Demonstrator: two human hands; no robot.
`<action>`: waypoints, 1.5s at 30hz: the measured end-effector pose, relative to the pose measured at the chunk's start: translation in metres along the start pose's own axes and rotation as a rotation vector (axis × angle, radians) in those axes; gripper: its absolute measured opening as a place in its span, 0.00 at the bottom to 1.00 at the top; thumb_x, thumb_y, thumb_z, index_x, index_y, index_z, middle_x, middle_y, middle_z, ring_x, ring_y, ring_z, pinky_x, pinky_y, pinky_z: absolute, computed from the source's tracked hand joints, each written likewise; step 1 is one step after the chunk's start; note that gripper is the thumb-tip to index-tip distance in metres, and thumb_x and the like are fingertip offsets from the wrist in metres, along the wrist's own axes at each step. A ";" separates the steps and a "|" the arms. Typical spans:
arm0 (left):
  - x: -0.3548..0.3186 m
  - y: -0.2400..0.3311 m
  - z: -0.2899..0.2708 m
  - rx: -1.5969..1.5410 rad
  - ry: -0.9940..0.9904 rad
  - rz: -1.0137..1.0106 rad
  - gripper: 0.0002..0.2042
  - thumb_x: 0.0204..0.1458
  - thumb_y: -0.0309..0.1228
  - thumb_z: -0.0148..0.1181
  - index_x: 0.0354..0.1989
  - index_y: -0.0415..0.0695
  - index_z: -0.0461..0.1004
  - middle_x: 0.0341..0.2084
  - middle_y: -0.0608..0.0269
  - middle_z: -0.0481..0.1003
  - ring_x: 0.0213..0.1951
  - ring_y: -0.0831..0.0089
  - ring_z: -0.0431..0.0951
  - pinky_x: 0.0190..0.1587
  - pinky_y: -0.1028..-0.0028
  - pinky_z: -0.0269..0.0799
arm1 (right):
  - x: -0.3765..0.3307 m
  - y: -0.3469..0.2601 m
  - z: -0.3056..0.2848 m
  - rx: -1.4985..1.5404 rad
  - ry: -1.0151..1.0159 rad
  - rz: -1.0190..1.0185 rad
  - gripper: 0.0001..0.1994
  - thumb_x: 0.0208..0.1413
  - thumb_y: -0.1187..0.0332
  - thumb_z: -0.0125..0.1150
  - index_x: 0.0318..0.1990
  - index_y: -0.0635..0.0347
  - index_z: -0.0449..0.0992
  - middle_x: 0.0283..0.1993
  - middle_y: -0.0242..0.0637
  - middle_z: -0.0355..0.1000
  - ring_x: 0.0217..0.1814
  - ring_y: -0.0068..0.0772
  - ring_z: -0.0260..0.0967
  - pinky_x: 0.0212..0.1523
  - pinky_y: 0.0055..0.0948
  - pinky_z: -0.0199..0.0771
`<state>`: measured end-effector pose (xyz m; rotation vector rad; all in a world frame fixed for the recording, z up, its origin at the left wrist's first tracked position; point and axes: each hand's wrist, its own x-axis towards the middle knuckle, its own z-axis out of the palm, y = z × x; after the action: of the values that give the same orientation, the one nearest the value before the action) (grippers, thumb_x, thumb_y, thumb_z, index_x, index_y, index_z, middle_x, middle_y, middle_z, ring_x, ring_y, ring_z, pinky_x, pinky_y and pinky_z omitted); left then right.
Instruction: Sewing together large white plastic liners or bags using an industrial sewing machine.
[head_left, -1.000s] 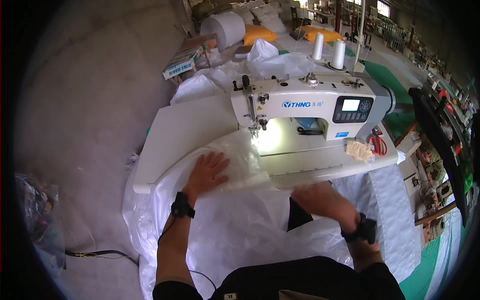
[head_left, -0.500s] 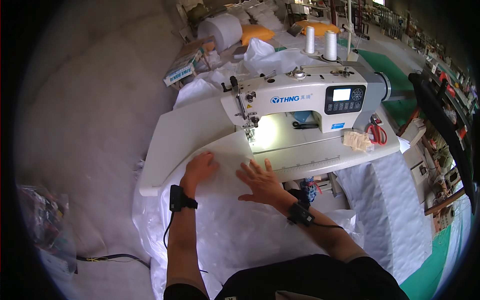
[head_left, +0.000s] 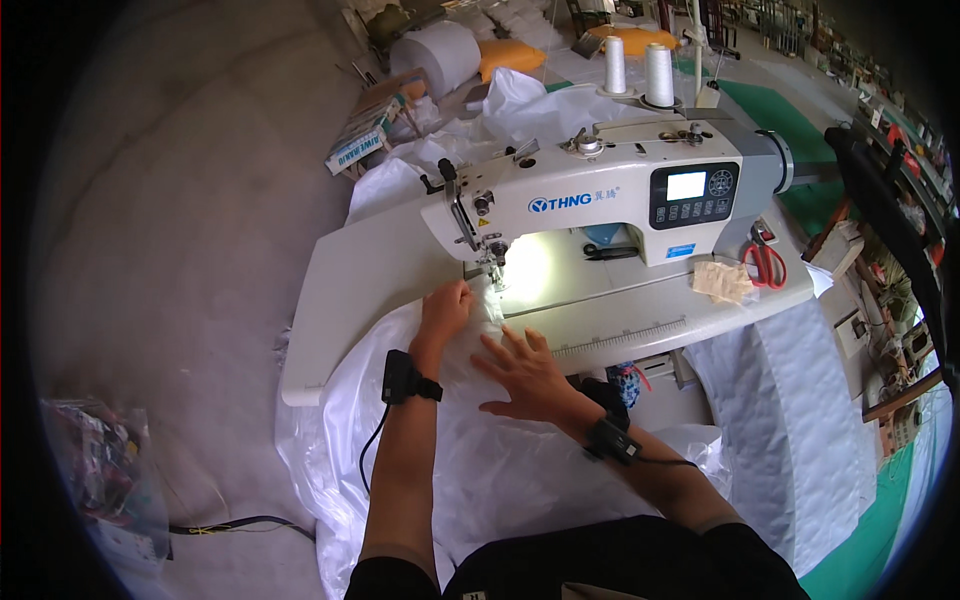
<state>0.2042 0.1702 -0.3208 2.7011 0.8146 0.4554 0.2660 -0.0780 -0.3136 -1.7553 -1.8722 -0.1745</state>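
Note:
A white sewing machine [head_left: 590, 180] stands before me, its lamp lighting the area around the needle and presser foot [head_left: 496, 272]. A thin, shiny white sheet [head_left: 460, 440] hangs over the table's near edge, and its far end reaches the presser foot. Just left of the foot, my left hand [head_left: 447, 308] is closed with its fingers curled on the sheet, which bunches beneath it. My right hand [head_left: 530, 375] lies open on the sheet below the needle area, fingers spread. Both wrists wear black strapped devices.
On the machine table [head_left: 640, 318] lie red-handled scissors [head_left: 765, 265], a tan paper piece [head_left: 724, 282] and black thread snips [head_left: 610, 252]. Two white thread cones [head_left: 658, 75] stand behind. Quilted white material [head_left: 790, 420] hangs at right. A clear bag [head_left: 105, 480] sits on the floor at left.
My left hand has moved right and forward, closer to the presser foot, and its fingers have closed on the sheet. The sheet's flat left part has gathered. My right hand stays nearly in place.

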 end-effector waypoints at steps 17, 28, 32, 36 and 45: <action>0.024 -0.020 0.016 0.103 0.201 0.023 0.10 0.52 0.40 0.60 0.33 0.47 0.73 0.33 0.59 0.75 0.40 0.54 0.75 0.39 0.51 0.67 | -0.004 -0.001 0.011 -0.026 0.041 0.011 0.38 0.50 0.36 0.57 0.62 0.53 0.68 0.67 0.47 0.60 0.71 0.55 0.51 0.69 0.59 0.44; -0.034 0.057 -0.010 -0.538 0.008 0.165 0.05 0.53 0.26 0.59 0.32 0.39 0.70 0.24 0.62 0.69 0.28 0.74 0.69 0.33 0.72 0.67 | -0.006 -0.004 -0.020 0.125 0.176 0.526 0.38 0.51 0.48 0.66 0.61 0.67 0.59 0.56 0.53 0.68 0.56 0.49 0.67 0.55 0.42 0.67; -0.053 0.099 -0.042 -0.554 -0.030 0.249 0.04 0.53 0.23 0.58 0.32 0.39 0.69 0.24 0.63 0.69 0.28 0.76 0.68 0.33 0.74 0.66 | 0.008 0.020 -0.023 0.637 0.036 0.765 0.27 0.51 0.57 0.70 0.51 0.66 0.69 0.37 0.39 0.75 0.38 0.35 0.74 0.41 0.32 0.73; -0.062 0.119 -0.066 -0.549 -0.042 0.196 0.05 0.53 0.23 0.59 0.31 0.39 0.69 0.23 0.66 0.68 0.28 0.79 0.66 0.32 0.76 0.66 | 0.008 0.023 -0.016 1.247 0.329 0.624 0.14 0.51 0.60 0.71 0.33 0.60 0.76 0.25 0.27 0.72 0.27 0.18 0.67 0.29 0.24 0.68; -0.078 0.123 -0.079 -0.805 -0.085 0.202 0.05 0.57 0.27 0.58 0.31 0.41 0.70 0.24 0.75 0.65 0.29 0.86 0.62 0.32 0.80 0.60 | -0.013 0.001 -0.047 1.526 0.200 0.674 0.05 0.59 0.65 0.63 0.34 0.55 0.80 0.26 0.22 0.73 0.22 0.11 0.66 0.19 0.17 0.61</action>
<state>0.1721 0.0405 -0.2218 2.0254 0.2395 0.5579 0.2815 -0.1106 -0.2806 -0.9977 -0.6425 1.0082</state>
